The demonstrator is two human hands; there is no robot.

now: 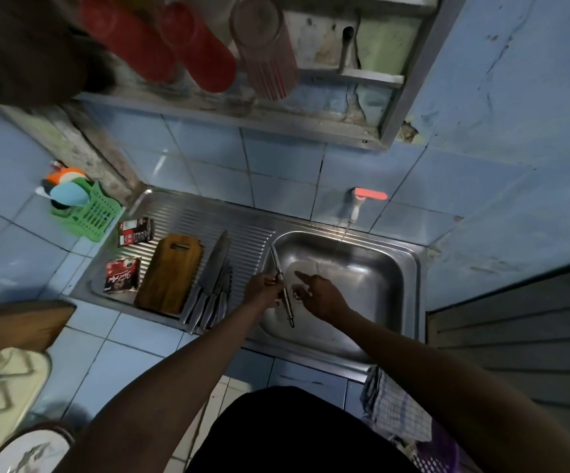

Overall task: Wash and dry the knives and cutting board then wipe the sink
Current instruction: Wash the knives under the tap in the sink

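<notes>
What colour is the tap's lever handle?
The wall tap's lever handle is coral pink, on a white body; head view.

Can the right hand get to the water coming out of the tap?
Probably yes. The right hand is open over the sink, and the water falls from the tap just beyond its fingers, with nothing between. The left hand holds a knife off to the side.
</notes>
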